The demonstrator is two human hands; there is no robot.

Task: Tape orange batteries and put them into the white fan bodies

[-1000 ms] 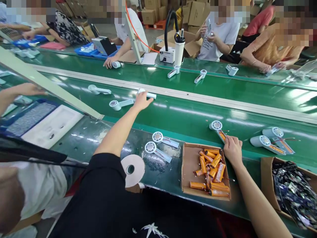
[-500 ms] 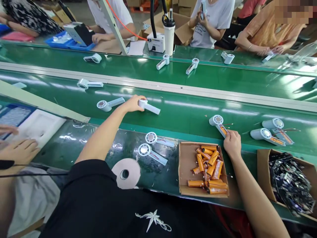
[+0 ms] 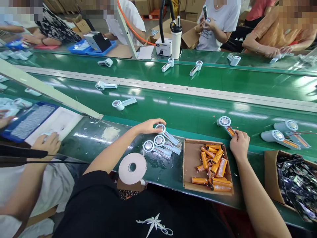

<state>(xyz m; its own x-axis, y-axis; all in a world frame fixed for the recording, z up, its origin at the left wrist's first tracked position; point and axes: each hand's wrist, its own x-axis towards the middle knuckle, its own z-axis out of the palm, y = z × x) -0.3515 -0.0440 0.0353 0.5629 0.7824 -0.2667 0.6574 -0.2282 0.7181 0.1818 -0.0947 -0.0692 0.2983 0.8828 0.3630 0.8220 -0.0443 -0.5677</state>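
My left hand (image 3: 151, 126) grips the round head of a pale blue fan unit (image 3: 171, 137) at the near edge of the green belt. Two more fan units (image 3: 148, 146) lie beside it on the metal bench. Further right, my right hand (image 3: 239, 142) has its fingers closed on the handle of another fan unit (image 3: 224, 121), which shows an orange battery inside. Between my arms stands a cardboard tray (image 3: 187, 165) of orange batteries (image 3: 216, 162). A white tape roll (image 3: 132, 168) lies on the bench near my body.
Two fan units with batteries (image 3: 276, 135) lie at the right, above a box of dark parts (image 3: 271, 172). More units (image 3: 119, 104) lie on the belt (image 3: 188, 115). A slanted post (image 3: 74, 102) and a person's hand (image 3: 48, 142) are at the left.
My left hand has brought its fan unit from the belt toward me, beside the two on the bench. My right hand still holds its unit. The view has shifted left.
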